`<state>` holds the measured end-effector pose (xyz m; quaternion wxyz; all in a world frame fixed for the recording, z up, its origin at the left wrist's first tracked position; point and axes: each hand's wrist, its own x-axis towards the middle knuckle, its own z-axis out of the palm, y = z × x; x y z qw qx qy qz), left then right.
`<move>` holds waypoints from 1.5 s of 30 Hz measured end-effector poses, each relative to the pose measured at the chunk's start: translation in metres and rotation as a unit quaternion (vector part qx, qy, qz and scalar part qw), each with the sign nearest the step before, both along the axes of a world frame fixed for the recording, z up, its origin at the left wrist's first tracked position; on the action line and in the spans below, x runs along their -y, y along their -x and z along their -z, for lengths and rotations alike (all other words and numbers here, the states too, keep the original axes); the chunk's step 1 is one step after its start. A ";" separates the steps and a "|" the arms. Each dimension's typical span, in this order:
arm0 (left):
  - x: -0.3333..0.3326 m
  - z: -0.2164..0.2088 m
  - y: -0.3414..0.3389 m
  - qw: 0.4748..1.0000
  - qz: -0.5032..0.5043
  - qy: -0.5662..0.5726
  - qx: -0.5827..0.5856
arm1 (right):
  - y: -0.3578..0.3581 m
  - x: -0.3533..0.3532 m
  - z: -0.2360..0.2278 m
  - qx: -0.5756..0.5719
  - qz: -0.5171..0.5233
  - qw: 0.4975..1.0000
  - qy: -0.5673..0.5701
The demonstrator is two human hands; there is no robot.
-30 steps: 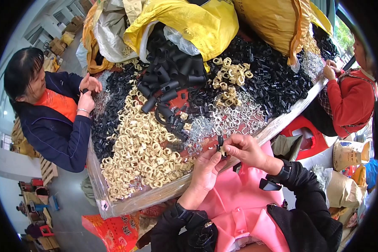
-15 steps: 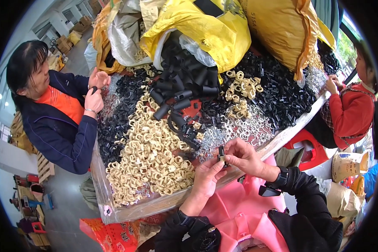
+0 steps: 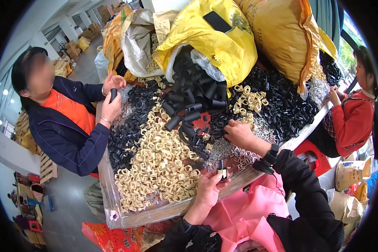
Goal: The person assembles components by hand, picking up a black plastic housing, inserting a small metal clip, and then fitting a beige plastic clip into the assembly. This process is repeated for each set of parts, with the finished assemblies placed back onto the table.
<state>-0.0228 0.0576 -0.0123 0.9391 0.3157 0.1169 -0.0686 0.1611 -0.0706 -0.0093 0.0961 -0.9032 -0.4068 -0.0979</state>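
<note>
1. Loads of cream clips (image 3: 157,161) on my left.
2. Left hand (image 3: 207,190) pinching my black-and-cream piece (image 3: 222,171) upright, near the table edge (image 3: 151,217).
3. Right hand (image 3: 242,134) by small black parts (image 3: 218,124), fingers curled, can't tell if they're holding anything.

- The left hand (image 3: 208,187) was raised, its thumb and fingers pinched together.
- The right hand (image 3: 240,135) was stretched farther forward, palm down, fingers bent.
- The right forearm (image 3: 300,176) slanted forward and leftward; the left forearm (image 3: 188,236) angled forward and rightward.
</note>
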 end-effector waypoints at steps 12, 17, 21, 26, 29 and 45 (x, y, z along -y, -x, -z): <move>0.002 -0.006 -0.004 0.999 -0.041 0.006 -0.017 | 0.028 0.028 -0.016 -0.592 -0.017 0.693 -0.411; 0.013 -0.009 -0.009 0.999 -0.032 -0.021 -0.010 | 0.066 0.036 -0.039 -0.664 -0.017 0.600 -0.446; 0.023 -0.016 -0.013 0.998 -0.031 -0.044 0.010 | 0.089 0.039 -0.038 -0.671 -0.038 0.570 -0.473; 0.030 -0.017 -0.011 0.998 -0.028 -0.055 0.009 | 0.099 0.047 -0.031 -0.673 -0.064 0.554 -0.486; 0.032 -0.017 -0.011 0.997 -0.030 -0.067 -0.008 | 0.098 0.052 -0.032 -0.679 -0.074 0.550 -0.480; 0.038 -0.012 -0.011 0.996 -0.025 -0.090 0.010 | 0.113 0.058 -0.031 -0.474 -0.069 0.804 -0.351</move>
